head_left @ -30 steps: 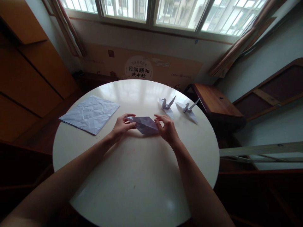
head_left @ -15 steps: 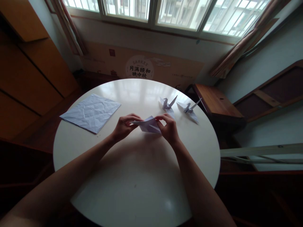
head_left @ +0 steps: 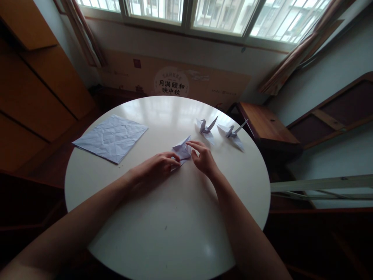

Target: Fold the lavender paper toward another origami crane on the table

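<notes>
Head view is showing the curled left hand, grip unclear, and the loose-fingered, parted right hand touching a small white folded-paper shape on a round white table, seemingly being creased, next probably needing edges aligned.

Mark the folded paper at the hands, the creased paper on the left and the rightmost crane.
Folded paper (head_left: pixel 182 151): head view, on its exposed upper face.
Creased paper (head_left: pixel 112 138): head view, middle of its top.
Rightmost crane (head_left: pixel 232 134): head view, its body.
</notes>
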Demonstrator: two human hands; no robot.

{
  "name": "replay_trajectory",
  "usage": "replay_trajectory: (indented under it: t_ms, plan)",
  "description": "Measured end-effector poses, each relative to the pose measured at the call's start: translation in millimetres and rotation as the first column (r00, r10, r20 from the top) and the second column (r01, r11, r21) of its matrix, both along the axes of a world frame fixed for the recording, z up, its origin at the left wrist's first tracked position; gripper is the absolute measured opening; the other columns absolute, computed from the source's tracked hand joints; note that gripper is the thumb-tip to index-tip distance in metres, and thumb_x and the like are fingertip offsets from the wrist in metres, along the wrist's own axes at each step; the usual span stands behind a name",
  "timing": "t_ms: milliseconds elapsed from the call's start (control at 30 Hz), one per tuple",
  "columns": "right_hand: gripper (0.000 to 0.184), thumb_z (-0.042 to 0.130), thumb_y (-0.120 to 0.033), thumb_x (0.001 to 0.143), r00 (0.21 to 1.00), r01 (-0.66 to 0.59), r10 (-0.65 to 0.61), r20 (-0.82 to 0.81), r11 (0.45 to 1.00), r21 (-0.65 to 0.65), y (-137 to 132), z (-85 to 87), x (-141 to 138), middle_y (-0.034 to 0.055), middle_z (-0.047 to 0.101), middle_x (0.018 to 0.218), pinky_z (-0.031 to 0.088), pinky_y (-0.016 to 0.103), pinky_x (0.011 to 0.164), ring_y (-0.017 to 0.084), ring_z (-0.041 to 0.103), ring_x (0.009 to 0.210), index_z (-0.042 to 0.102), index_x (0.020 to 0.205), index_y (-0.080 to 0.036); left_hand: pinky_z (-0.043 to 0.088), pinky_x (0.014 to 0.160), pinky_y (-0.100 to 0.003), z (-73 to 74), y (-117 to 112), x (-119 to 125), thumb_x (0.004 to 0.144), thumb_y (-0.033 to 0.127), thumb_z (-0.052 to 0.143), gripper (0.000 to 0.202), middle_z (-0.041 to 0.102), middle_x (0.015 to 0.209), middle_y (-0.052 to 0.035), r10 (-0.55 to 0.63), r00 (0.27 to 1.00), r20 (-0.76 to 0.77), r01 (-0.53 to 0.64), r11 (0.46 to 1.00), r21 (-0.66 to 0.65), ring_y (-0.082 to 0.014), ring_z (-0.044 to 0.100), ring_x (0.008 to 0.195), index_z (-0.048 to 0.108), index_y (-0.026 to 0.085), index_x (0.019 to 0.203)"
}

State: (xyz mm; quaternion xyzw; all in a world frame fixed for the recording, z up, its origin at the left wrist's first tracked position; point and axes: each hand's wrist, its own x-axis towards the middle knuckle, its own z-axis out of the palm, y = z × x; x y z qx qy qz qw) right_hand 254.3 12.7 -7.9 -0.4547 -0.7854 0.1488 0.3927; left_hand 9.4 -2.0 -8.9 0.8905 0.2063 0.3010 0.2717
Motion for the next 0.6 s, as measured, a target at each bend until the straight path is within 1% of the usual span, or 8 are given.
replay_trajectory:
  t_ms: [100, 167, 267, 367, 433, 467, 533, 600]
  plan:
    - [0.061, 0.049, 0.003, 0.081, 0.990, -0.040, 0.052, 0.134, 0.995, -0.092, 0.2, -7.0, -1.0, 0.0119, 0.069, 0.137, 0.048, 0.048, 0.114, 0.029, 0.061, 0.129, 0.069, 0.135, -0.017, 0.054, 0.101, -0.032, 9.3, -4.1, 0.9, 0.087, 0.012, 0.064, 0.036, 0.068, 0.129, -0.0125, -0.036, 0.996, -0.081, 0.032, 0.998, -0.051, -0.0232, 0.069, 0.114, 0.076, 0.020, 0.120]
    - [0.061, 0.051, 0.000, 0.083, 0.983, -0.039, 0.062, 0.174, 0.991, -0.129, -0.8, -8.3, -2.0, 0.0120, 0.069, 0.137, 0.047, 0.049, 0.114, 0.030, 0.061, 0.129, 0.066, 0.140, -0.017, 0.054, 0.100, -0.032, 14.2, -5.7, 2.7, 0.092, 0.018, 0.063, 0.029, 0.071, 0.121, -0.0119, 0.006, 0.999, -0.052, -0.008, 0.999, -0.043, -0.0227, 0.070, 0.110, 0.076, 0.019, 0.117]
    - [0.050, 0.057, -0.007, 0.089, 0.978, -0.028, 0.057, 0.201, 0.989, -0.142, -2.5, -8.3, -3.1, 0.0115, 0.070, 0.136, 0.047, 0.052, 0.113, 0.032, 0.060, 0.129, 0.071, 0.135, -0.021, 0.055, 0.096, -0.033, 13.8, -4.5, 5.4, 0.097, 0.027, 0.061, 0.026, 0.071, 0.115, -0.0125, 0.194, 0.980, 0.053, -0.196, 0.980, 0.038, -0.0218, 0.070, 0.105, 0.074, 0.016, 0.118]
    - [0.037, 0.063, -0.013, 0.091, 0.972, -0.018, 0.049, 0.231, 0.991, -0.135, -3.5, -9.3, -4.4, 0.0117, 0.068, 0.135, 0.047, 0.056, 0.111, 0.033, 0.060, 0.128, 0.078, 0.122, -0.026, 0.051, 0.107, -0.040, 5.2, 0.0, 5.0, 0.094, 0.033, 0.068, 0.050, 0.064, 0.133, -0.0170, 0.356, 0.934, 0.023, -0.357, 0.929, 0.099, -0.0286, 0.063, 0.125, 0.061, 0.015, 0.140]
    - [0.030, 0.065, -0.015, 0.091, 0.976, -0.028, 0.056, 0.209, 0.991, -0.135, -3.4, -10.5, -5.1, 0.0130, 0.064, 0.138, 0.050, 0.055, 0.108, 0.032, 0.063, 0.123, 0.081, 0.114, -0.026, 0.044, 0.115, -0.047, -1.9, 3.0, 3.4, 0.090, 0.040, 0.074, 0.069, 0.058, 0.144, -0.0194, 0.370, 0.924, -0.097, -0.361, 0.927, 0.098, -0.0330, 0.055, 0.136, 0.053, 0.014, 0.150]
    - [0.027, 0.065, -0.016, 0.091, 0.981, -0.040, 0.065, 0.184, 0.990, -0.137, -3.0, -11.0, -5.3, 0.0139, 0.062, 0.140, 0.052, 0.053, 0.106, 0.031, 0.065, 0.120, 0.082, 0.111, -0.025, 0.039, 0.119, -0.049, -5.0, 4.2, 2.7, 0.089, 0.042, 0.075, 0.071, 0.057, 0.147, -0.0195, 0.353, 0.922, -0.162, -0.342, 0.935, 0.089, -0.0339, 0.053, 0.138, 0.052, 0.014, 0.150]
    - [0.024, 0.065, -0.018, 0.092, 0.988, -0.073, 0.090, 0.126, 0.988, -0.135, -2.3, -11.5, -5.4, 0.0159, 0.061, 0.137, 0.054, 0.049, 0.104, 0.029, 0.067, 0.115, 0.082, 0.108, -0.022, 0.031, 0.124, -0.053, -9.2, 5.5, 1.8, 0.091, 0.043, 0.073, 0.066, 0.057, 0.148, -0.0176, 0.321, 0.913, -0.252, -0.311, 0.947, 0.080, -0.0333, 0.052, 0.141, 0.055, 0.016, 0.148]
    - [0.026, 0.064, -0.018, 0.091, 0.990, -0.114, 0.124, 0.070, 0.985, -0.128, -2.3, -11.0, -5.6, 0.0158, 0.066, 0.128, 0.054, 0.047, 0.105, 0.029, 0.067, 0.115, 0.081, 0.111, -0.020, 0.030, 0.123, -0.053, -10.2, 5.6, 1.8, 0.094, 0.040, 0.071, 0.056, 0.059, 0.147, -0.0151, 0.320, 0.909, -0.267, -0.305, 0.947, 0.097, -0.0314, 0.053, 0.139, 0.059, 0.019, 0.144]
